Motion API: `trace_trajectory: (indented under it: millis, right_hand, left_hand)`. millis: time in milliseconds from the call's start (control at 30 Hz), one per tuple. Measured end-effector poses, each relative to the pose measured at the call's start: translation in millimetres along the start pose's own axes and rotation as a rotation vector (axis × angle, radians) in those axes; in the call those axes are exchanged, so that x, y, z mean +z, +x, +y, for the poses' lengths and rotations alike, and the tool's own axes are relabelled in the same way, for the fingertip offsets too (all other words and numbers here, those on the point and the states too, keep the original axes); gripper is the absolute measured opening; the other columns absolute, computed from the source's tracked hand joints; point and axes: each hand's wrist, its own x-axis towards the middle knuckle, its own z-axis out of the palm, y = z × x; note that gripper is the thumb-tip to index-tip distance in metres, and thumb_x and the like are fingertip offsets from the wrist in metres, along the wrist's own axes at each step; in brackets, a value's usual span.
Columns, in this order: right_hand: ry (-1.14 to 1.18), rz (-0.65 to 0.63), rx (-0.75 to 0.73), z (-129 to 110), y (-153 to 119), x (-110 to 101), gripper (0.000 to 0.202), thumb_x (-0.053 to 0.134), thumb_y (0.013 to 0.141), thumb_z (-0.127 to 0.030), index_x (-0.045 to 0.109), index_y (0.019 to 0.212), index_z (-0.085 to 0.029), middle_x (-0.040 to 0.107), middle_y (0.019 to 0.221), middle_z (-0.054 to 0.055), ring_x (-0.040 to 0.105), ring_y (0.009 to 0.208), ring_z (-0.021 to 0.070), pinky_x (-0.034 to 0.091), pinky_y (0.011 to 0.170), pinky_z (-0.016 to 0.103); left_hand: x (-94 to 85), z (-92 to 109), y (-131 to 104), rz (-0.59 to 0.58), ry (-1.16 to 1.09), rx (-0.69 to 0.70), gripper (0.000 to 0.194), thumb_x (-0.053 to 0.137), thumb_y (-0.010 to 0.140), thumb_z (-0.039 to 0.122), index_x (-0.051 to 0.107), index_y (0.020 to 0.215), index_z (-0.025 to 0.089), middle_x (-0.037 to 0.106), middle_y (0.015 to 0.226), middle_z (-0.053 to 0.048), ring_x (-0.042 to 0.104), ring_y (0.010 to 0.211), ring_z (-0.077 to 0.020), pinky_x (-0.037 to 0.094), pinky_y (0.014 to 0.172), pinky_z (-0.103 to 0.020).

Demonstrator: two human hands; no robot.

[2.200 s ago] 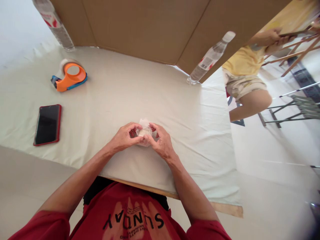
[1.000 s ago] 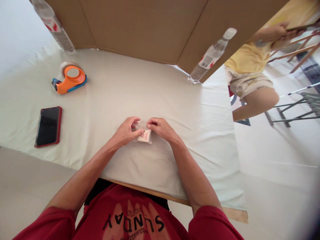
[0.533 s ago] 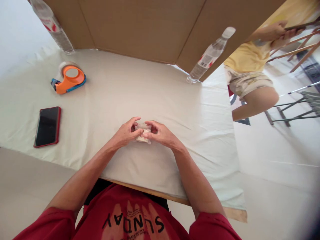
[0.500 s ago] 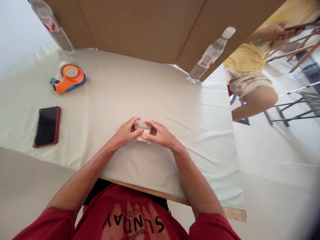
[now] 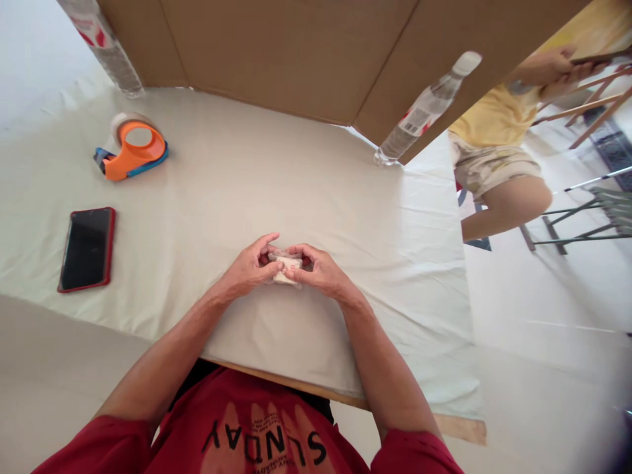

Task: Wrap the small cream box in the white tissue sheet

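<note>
At the bottom of the frame sits a red shirt (image 5: 257, 441) with dark lettering, and two bare forearms run up from it toward the middle of the picture. There the left hand (image 5: 245, 268) and the right hand (image 5: 320, 271) meet over a small clear packet (image 5: 285, 268), each hand curled with thumb and fingertips pinched on its own end of the packet. The packet holds something pale and flat (its print is too small to read). Its long axis runs roughly left to right across the frame, from one hand to the other, and it sits low over the worktop (image 5: 237, 197); whether it touches the cloth cannot be told.

The worktop is covered with a white cloth, creased toward the right edge. At the left of the frame, well apart from the hands, a phone (image 5: 87, 248) in a red case lies flat with its dark screen up. Further up the left side a tape dispenser (image 5: 131, 146), orange with a blue edge, lies on the cloth.

A cardboard screen (image 5: 296, 52) stands along the top of the frame. One plastic bottle (image 5: 101, 43) stands at its upper left corner, another plastic bottle (image 5: 424, 112) at its right end; both look clear. In the upper right another person (image 5: 498, 145) in a yellow top sits beyond the worktop.
</note>
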Motion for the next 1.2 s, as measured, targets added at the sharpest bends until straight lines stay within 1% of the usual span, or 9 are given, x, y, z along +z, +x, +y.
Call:
trace_trajectory:
  millis: [133,267,367,600,800,867,967,1067,1200]
  right_hand:
    - [-0.051,0.049,-0.014,-2,1,1,0.043,0.072,0.079,-0.046,0.068,0.111,-0.017,0.07,0.096,0.004,0.06,0.079,0.0146,0.047,0.071,0.027]
    - [-0.053,0.186,-0.06,-2,7,7,0.036,0.064,0.085,-0.047,0.07,0.103,-0.017,0.07,0.095,0.005,0.061,0.083,0.0157,0.048,0.077,0.029]
    - [-0.057,0.252,-0.065,-2,11,13,0.029,0.063,0.083,-0.044,0.069,0.095,-0.018,0.069,0.09,0.004,0.06,0.079,0.0154,0.047,0.073,0.027]
    - [-0.067,0.299,-0.051,-4,12,20,0.023,0.058,0.085,-0.04,0.064,0.077,-0.019,0.058,0.069,-0.001,0.052,0.066,0.013,0.043,0.063,0.026]
    - [-0.051,0.226,-0.043,-10,13,13,0.027,0.065,0.079,-0.04,0.067,0.096,-0.019,0.07,0.095,0.005,0.063,0.084,0.0171,0.05,0.076,0.029]
    - [-0.046,0.198,-0.024,-12,14,12,0.023,0.062,0.08,-0.039,0.067,0.089,-0.019,0.068,0.086,0.003,0.061,0.078,0.0159,0.048,0.072,0.028]
    - [-0.018,0.261,-0.005,-12,15,16,0.019,0.058,0.081,-0.037,0.063,0.076,-0.02,0.061,0.071,-0.001,0.054,0.068,0.0137,0.044,0.065,0.026]
    - [0.013,0.325,-0.014,-8,16,20,0.018,0.058,0.079,-0.037,0.059,0.072,-0.02,0.055,0.067,-0.002,0.05,0.065,0.013,0.041,0.062,0.026]
    - [0.043,0.289,-0.008,-4,16,19,0.019,0.06,0.078,-0.038,0.058,0.071,-0.021,0.054,0.065,-0.003,0.049,0.063,0.0128,0.041,0.06,0.026]
  left_hand:
    - [1.4,-1,0,0.006,-0.057,-0.01,0.083,0.069,0.073,0.038,0.042,0.147,0.011,0.068,0.119,-0.014,0.064,0.087,-0.0176,0.052,0.074,-0.029]
    - [2.3,0,-1,-0.002,-0.044,-0.014,0.084,0.068,0.073,0.037,0.041,0.148,0.01,0.068,0.12,-0.013,0.061,0.082,-0.0151,0.05,0.071,-0.026]
    - [2.9,1,0,0.009,-0.007,-0.006,0.08,0.066,0.075,0.037,0.044,0.148,0.011,0.068,0.119,-0.012,0.057,0.075,-0.0126,0.048,0.067,-0.025]
    - [4.4,-2,1,0.019,-0.004,0.016,0.074,0.063,0.075,0.035,0.048,0.144,0.012,0.07,0.12,-0.011,0.06,0.077,-0.0136,0.048,0.069,-0.025]
    - [5.2,-6,1,0.032,0.018,0.04,0.076,0.064,0.076,0.036,0.047,0.146,0.012,0.071,0.12,-0.011,0.059,0.074,-0.0128,0.048,0.067,-0.026]
    - [4.8,-5,1,0.028,0.024,0.043,0.076,0.064,0.076,0.036,0.047,0.146,0.012,0.071,0.119,-0.01,0.058,0.073,-0.0127,0.048,0.067,-0.026]
    - [4.7,-3,0,0.017,0.027,0.033,0.076,0.063,0.075,0.034,0.047,0.146,0.011,0.071,0.12,-0.01,0.061,0.078,-0.0145,0.049,0.069,-0.026]
    - [5.8,-2,0,0.036,0.056,0.02,0.072,0.062,0.076,0.034,0.051,0.143,0.013,0.071,0.118,-0.009,0.063,0.081,-0.0163,0.05,0.069,-0.027]
    - [7.4,-2,1,0.076,0.138,0.019,0.059,0.062,0.076,0.035,0.061,0.132,0.014,0.072,0.104,-0.007,0.063,0.08,-0.0175,0.049,0.068,-0.027]
